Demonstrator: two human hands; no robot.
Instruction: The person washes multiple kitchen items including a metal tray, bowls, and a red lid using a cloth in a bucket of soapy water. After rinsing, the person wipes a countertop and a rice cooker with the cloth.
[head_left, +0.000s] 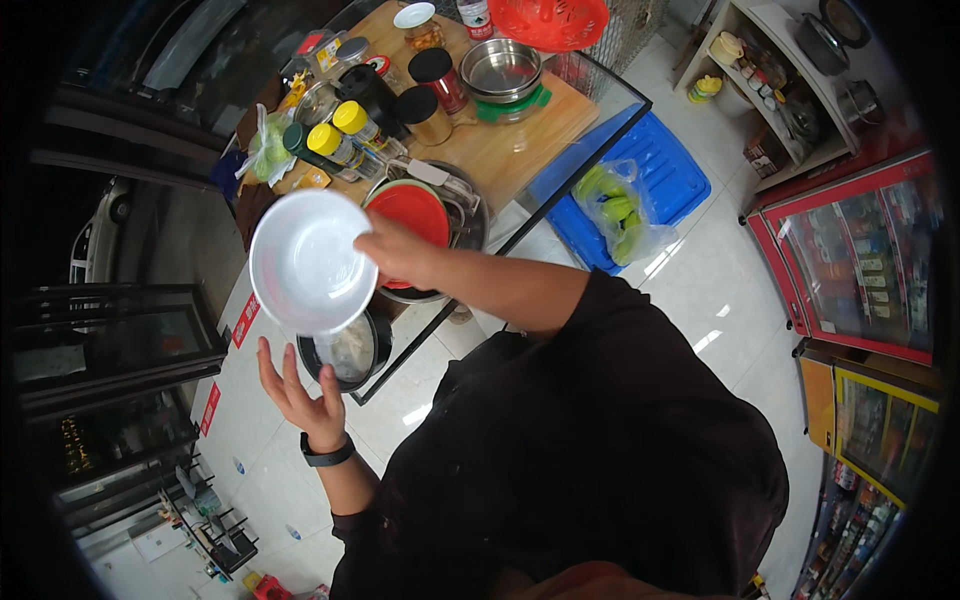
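A white bowl (311, 259) is tipped so that its inside shows, and my right hand (401, 251) grips its rim. Its near side overlaps a dark round bin (384, 337) with a clear plastic liner inside. My left hand (311, 405), a dark band on its wrist, is raised just beside that bin with fingers spread and nothing held. Behind my right hand sits a red basin (409, 210) within a wide metal pan (472, 202). A metal-handled utensil (427, 174) with a white part lies across the pan's far side; its exact kind is unclear.
A wooden board (525, 161) on the black-edged table (592, 161) carries jars, yellow-capped shakers (337, 142), stacked steel bowls (501, 69) and a red colander (551, 22). A blue tray (667, 195) with bagged green produce (615, 202) lies on the floor. Red-framed cooler (855, 255) stands right.
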